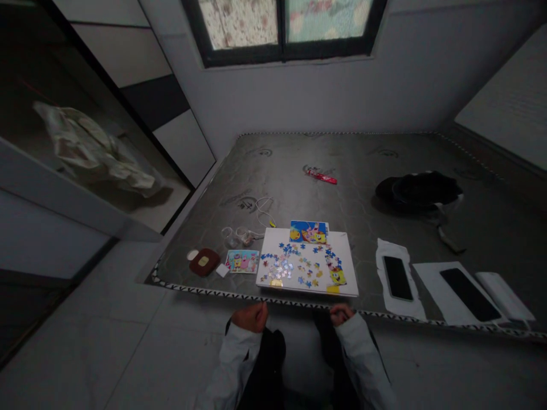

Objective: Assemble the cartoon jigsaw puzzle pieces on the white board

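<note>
A white board (342, 282) lies on the near edge of a grey mattress (354, 171), with several loose puzzle pieces (294, 265) scattered on it. A cartoon picture card (308, 232) stands at the board's far edge and a second card (243, 261) lies to its left. My left hand (251, 316) is curled into a fist just below the mattress edge, near the board's left corner. My right hand (341, 313) is also closed, below the board's right corner. Neither hand touches the board. Nothing shows in either fist.
Two dark phones lie on white sheets at right (397, 277) (469, 294). A black garment (421, 191) and a red wrapper (321, 176) lie farther back. A brown case (204, 262) and a white cable (250, 228) sit left of the board. A crumpled cloth (94, 148) rests on a shelf.
</note>
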### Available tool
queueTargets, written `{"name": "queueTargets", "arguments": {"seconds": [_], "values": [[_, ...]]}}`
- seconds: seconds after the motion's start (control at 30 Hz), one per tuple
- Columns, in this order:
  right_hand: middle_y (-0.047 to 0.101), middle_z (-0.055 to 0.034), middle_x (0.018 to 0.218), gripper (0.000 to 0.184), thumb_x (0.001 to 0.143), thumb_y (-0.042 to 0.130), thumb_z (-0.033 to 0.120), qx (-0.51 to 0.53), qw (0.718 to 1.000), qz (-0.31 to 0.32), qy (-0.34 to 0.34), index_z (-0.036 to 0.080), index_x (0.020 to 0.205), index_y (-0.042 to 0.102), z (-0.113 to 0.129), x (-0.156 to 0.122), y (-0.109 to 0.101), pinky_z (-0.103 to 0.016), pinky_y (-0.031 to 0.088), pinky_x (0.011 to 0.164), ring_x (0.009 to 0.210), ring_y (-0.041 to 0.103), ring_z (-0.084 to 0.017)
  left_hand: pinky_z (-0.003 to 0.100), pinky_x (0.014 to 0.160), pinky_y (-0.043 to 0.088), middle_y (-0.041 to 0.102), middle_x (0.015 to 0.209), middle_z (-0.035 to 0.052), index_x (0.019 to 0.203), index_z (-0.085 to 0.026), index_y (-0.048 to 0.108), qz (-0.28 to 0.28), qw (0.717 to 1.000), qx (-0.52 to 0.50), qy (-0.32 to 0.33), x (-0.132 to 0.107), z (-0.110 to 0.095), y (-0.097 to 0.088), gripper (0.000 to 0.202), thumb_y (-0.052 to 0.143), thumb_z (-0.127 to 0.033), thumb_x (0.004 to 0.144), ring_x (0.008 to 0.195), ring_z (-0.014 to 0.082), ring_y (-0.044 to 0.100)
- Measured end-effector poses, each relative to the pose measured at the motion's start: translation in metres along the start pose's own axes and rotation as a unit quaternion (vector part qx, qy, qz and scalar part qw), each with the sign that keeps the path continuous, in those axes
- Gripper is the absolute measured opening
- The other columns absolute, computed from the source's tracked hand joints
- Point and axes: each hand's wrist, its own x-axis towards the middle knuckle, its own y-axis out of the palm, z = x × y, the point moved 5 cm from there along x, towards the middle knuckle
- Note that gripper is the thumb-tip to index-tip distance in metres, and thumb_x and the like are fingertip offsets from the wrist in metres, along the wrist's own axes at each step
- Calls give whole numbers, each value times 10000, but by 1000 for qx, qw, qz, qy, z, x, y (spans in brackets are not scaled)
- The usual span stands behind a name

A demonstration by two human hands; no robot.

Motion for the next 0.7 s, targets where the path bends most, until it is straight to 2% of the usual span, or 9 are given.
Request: {"name": "queueTargets", "arguments": {"seconds": [0.1,0.23,0.33,0.4,0.43,0.5,0.6,0.7], "values": [[499,-7,505,261,838,445,496,61,996,-72,2,295,726,568,-6,31,-33,-355,445,499,478,497,-204,283,630,386,682,629,50,561,-226,632,-57,997,-30,35,14,-23,-25,462,374,-379,912,627,170,600],[594,-46,625,460,830,424,648,84,988,-128,-19,238,788,627,2,80,-80,-342,471,576,587,570,-206,269,605,363,653,608,53,564,-201,636,-95,992,-34,75,54,-63,-77,480,387,-416,914,592,149,548],[642,-69,691,587,846,344,711,84,985,-147,-22,209,853,649,16,109,-103,-324,474,613,634,605,-203,254,604,344,648,631,41,658,-195,676,-45,991,-31,123,92,-91,-111,479,406,-503,907,603,146,541],[620,-31,619,594,867,326,696,60,990,-124,21,200,915,651,23,124,-108,-279,406,487,458,517,-148,258,643,358,636,638,34,711,-189,691,10,990,-21,139,115,-102,-123,468,444,-546,886,623,155,552],[610,-13,583,586,860,355,695,21,992,-120,37,204,943,664,26,128,-110,-263,355,439,403,462,-128,268,668,368,638,659,31,743,-191,698,22,989,-16,145,124,-105,-126,456,467,-563,871,646,163,562],[533,19,462,575,840,399,706,-52,991,-114,53,217,939,686,31,134,-110,-245,317,424,395,463,-130,284,708,379,646,688,23,789,-207,705,46,989,-17,143,138,-107,-123,447,509,-605,839,685,174,577],[486,31,415,581,782,468,743,-141,980,-133,46,221,876,705,30,137,-108,-234,279,413,387,443,-118,295,739,381,657,698,6,857,-243,714,86,987,-14,137,146,-104,-106,421,547,-627,814,690,174,586],[495,19,418,666,757,413,809,-203,970,-126,37,213,827,704,19,138,-96,-237,254,408,380,431,-111,307,751,376,669,710,-3,910,-283,716,121,984,-9,130,145,-98,-88,369,551,-602,825,703,187,593]]}}
